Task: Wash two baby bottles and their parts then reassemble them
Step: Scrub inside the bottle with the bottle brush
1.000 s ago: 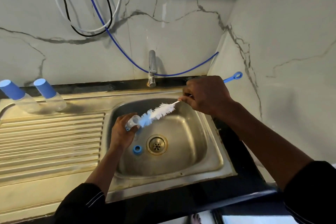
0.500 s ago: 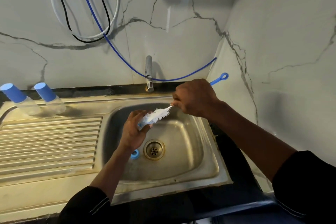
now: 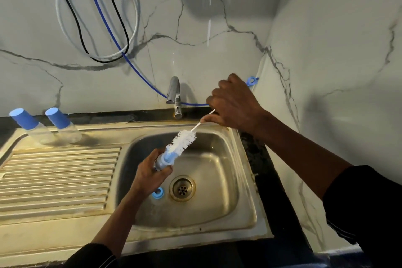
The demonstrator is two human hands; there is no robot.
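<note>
The rectangular stainless-steel sink basin (image 3: 226,191) is holding a small blue plastic ring (image 3: 158,193), which is lying flat on the basin floor just left of the round metal drain strainer (image 3: 182,188).

Above the basin, the left hand (image 3: 148,177) is curling its fingers and thumb round a small clear plastic bottle part (image 3: 162,162), with the open end tilting up to the right. The blue tip of a long bottle brush with white bristles (image 3: 181,140) is sitting in that opening, while the white bristles are standing clear of it. The right hand (image 3: 233,105) is closing round the thin white brush stem, pinching it near the back rim of the sink.

Two clear baby bottles with blue caps (image 3: 41,131) are standing side by side on the back left of the ribbed steel drainboard (image 3: 58,180), well apart from the hands. Whether anything is inside them cannot be told.

The left hand is covering most of the clear part, so its exact shape is hard to make out. The right hand is hiding the middle of the brush handle, and only its blue loop end (image 3: 252,81) is showing behind the knuckles. The chrome tap (image 3: 175,95) is rising behind the basin, and white, black and blue hoses (image 3: 95,17) are running off the top edge.
</note>
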